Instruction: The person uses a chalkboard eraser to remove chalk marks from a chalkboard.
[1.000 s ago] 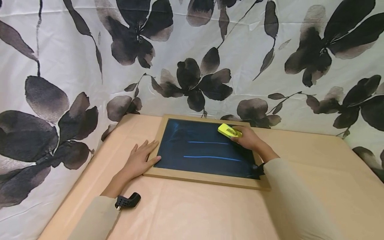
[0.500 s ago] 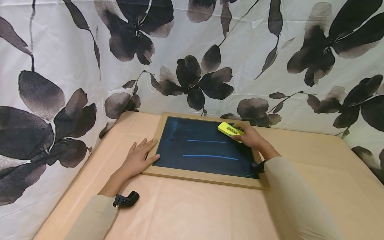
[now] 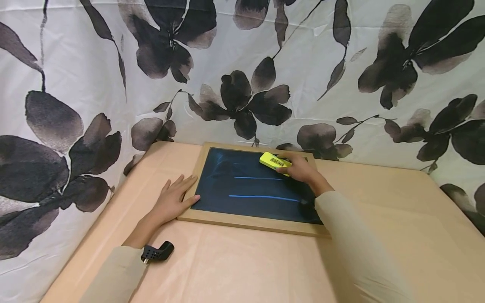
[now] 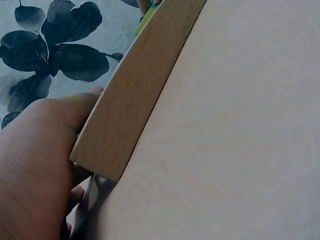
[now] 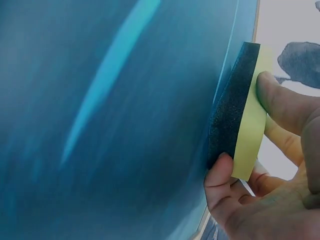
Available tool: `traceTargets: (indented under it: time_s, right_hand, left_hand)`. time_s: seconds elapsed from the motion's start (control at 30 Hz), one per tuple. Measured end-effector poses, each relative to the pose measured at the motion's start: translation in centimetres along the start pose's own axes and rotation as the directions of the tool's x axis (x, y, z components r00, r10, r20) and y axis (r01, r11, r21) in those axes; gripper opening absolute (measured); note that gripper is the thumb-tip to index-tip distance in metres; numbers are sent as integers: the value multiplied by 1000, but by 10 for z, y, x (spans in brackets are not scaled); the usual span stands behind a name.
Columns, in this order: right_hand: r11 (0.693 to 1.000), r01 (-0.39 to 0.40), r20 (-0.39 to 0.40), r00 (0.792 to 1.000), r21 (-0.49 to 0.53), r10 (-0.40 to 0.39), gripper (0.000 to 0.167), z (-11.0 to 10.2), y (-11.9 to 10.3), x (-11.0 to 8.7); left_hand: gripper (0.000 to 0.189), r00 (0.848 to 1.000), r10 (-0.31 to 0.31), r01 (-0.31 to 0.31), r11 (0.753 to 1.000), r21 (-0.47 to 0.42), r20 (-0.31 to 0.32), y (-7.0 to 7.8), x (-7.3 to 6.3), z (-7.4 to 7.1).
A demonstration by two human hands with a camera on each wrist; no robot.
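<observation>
A chalkboard with a pale wooden frame lies on the table. My right hand grips a yellow eraser over the board's upper right part. In the right wrist view, thumb and fingers hold the yellow back of the eraser, its dark felt side against the board. Two blue chalk lines cross the board below it, and a fainter streak shows near the top. My left hand rests with spread fingers on the left side of the frame, thumb reaching the dark surface.
A light peach cover lies over the table. White cloth with dark flowers hangs right behind the board and along the left. A black device sits on my left wrist.
My right hand has slid left along the board's upper part with the eraser, after a slight shift right. The left hand stays where it was on the frame.
</observation>
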State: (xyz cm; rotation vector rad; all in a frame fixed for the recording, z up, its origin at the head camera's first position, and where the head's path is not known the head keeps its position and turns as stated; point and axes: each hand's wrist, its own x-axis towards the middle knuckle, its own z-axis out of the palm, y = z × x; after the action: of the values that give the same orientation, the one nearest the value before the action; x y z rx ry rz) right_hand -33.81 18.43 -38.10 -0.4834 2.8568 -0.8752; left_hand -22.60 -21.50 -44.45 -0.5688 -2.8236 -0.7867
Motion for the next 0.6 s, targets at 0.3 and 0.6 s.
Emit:
traceTargets:
  time_s: [0.3, 0.6]
  right_hand:
    - [1000, -26, -2, 1000, -10, 26, 55, 20, -27, 14]
    - [997, 11, -17, 1000, -74, -12, 53, 38, -55, 22]
  left_hand:
    - [70, 1000, 3, -3, 1000, -3, 3, -3, -2, -1]
    - [69, 1000, 9, -9, 1000, 2, 7, -4, -3, 0]
